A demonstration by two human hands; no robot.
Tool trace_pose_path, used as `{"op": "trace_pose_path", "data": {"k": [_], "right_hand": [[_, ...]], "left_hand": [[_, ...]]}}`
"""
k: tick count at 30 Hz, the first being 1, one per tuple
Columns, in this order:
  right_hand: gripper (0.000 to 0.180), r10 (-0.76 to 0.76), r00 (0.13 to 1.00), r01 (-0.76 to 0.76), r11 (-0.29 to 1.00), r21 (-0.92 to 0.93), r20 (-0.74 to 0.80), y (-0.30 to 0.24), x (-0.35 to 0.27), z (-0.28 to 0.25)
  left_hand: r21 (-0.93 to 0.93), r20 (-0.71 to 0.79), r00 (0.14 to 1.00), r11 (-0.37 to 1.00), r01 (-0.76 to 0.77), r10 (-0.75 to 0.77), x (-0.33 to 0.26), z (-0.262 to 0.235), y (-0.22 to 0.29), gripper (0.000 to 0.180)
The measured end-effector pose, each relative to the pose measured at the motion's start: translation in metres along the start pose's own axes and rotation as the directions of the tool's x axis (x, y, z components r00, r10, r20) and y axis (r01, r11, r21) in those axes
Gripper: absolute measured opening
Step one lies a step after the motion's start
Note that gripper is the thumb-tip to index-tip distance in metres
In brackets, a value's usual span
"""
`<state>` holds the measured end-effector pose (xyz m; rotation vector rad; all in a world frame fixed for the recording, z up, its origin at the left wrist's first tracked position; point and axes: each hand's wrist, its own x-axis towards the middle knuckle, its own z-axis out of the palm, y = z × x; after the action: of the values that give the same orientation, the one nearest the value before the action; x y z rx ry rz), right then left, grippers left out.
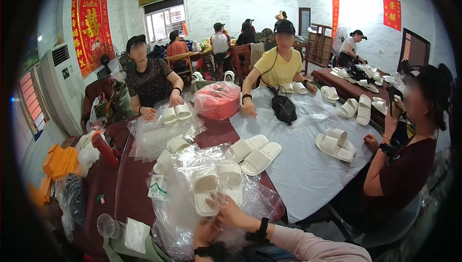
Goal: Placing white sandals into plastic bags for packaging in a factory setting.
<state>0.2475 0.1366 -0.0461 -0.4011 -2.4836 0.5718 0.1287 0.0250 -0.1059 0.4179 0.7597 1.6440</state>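
Slick clear bags [180, 221] could catch the white slippers [211, 185]

The loose layers of plastic may bunch or tear if a sole is pushed against a fold, and a slack hold could let one slipper skid on the film. The right hand's [233, 212] grip is closed on the white slippers at their near end; the left hand [207, 231] is just nearer and to the left, its grip impossible to tell. The pair sits side by side on the tabletop's [122, 185] near side, pale, flat-soled and broad-strapped, finer marks too small to tell
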Motion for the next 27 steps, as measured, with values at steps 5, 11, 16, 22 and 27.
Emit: {"op": "trace_pose_path", "data": {"k": [5, 11, 16, 22, 27], "right_hand": [[0.059, -0.034, 0.999, 0.031, 0.992, 0.125, 0.02, 0.003, 0.001, -0.014], [0.058, -0.099, 0.992, 0.085, 0.982, 0.17, 0.081, 0.018, -0.004, -0.012], [0.06, -0.07, 0.995, 0.061, 0.992, 0.11, 0.077, 0.009, -0.002, -0.013], [0.056, 0.107, 0.991, -0.09, 0.977, -0.192, 0.082, 0.007, 0.002, 0.0], [0.052, 0.289, 0.954, -0.299, 0.934, -0.195, -0.081, 0.013, 0.014, 0.015]], "left_hand": [[-0.003, 0.005, 1.0, 1.0, 0.007, -0.007, -0.004, 0.015, 0.006, 0.03], [-0.042, 0.094, 0.995, 0.999, -0.031, 0.035, -0.001, 0.015, 0.005, 0.036], [-0.11, 0.091, 0.996, 0.994, -0.013, 0.023, 0.002, -0.009, -0.002, 0.035], [-0.047, 0.11, 0.994, 0.999, 0.015, -0.01, 0.002, 0.035, 0.013, 0.037], [-0.158, 0.13, 0.991, 0.985, 0.065, -0.045, 0.0, 0.029, 0.016, 0.05]]}}
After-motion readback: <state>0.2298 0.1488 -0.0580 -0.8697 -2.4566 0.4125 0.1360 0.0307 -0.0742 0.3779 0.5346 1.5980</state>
